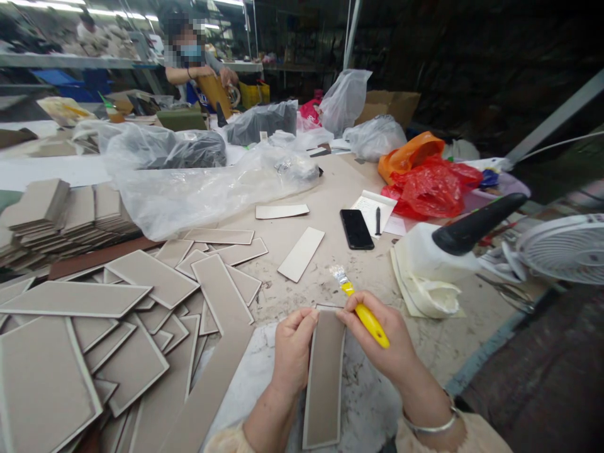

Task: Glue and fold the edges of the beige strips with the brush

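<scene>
A long taupe panel with a pale border [324, 377] lies lengthwise in front of me. My left hand [293, 349] pinches its far left corner. At the far right corner, the fingertips of my right hand [384, 336] touch the panel, while the same hand holds a yellow-handled brush [370, 324] with its whitish bristles pointing away. Beyond the hands are a small pale strip [301, 254] and another pale strip [282, 211]. Many similar bordered panels [151, 277] lie in an overlapping heap to the left.
Stacked boards [75, 214] stand at the left, near clear plastic bags [212, 189]. A black phone [357, 229], a pen [378, 221], a white container [427, 258] and a fan [566, 248] are at the right. Red plastic [434, 189] lies behind. Across the table a masked person [202, 72] handles a brown piece.
</scene>
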### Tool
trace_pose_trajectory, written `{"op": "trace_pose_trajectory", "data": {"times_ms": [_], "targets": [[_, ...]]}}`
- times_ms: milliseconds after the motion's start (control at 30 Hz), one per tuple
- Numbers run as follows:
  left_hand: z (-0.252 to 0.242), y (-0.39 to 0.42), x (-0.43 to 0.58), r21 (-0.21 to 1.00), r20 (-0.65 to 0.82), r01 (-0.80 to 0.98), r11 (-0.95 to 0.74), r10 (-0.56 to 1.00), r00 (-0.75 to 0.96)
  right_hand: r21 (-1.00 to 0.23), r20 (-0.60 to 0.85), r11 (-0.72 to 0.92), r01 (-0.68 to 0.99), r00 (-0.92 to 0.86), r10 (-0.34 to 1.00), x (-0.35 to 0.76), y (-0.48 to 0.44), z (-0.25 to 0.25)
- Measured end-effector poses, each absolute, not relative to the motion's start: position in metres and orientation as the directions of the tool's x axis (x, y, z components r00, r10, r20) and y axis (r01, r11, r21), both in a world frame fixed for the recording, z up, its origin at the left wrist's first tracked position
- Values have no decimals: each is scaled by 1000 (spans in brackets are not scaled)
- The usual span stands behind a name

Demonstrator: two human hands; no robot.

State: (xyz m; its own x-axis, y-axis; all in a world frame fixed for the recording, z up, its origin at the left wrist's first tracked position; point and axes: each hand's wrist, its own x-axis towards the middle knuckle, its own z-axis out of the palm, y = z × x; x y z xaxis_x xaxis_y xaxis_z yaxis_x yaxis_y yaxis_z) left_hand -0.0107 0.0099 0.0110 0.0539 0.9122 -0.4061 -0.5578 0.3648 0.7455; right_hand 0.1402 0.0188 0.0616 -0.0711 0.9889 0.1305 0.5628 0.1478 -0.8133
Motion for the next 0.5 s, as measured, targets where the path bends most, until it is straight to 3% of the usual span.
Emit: {"op": "trace_pose_trajectory", "data": {"times_ms": [300, 500], "targets": [[14, 6, -15, 803, -356, -492, 337, 933, 59, -808, 129, 154, 569, -84, 988, 137, 19, 62], [17, 7, -16, 898, -277, -356, 261, 961, 5, -812, 135, 154, 562, -76, 988, 137, 21, 60]]}}
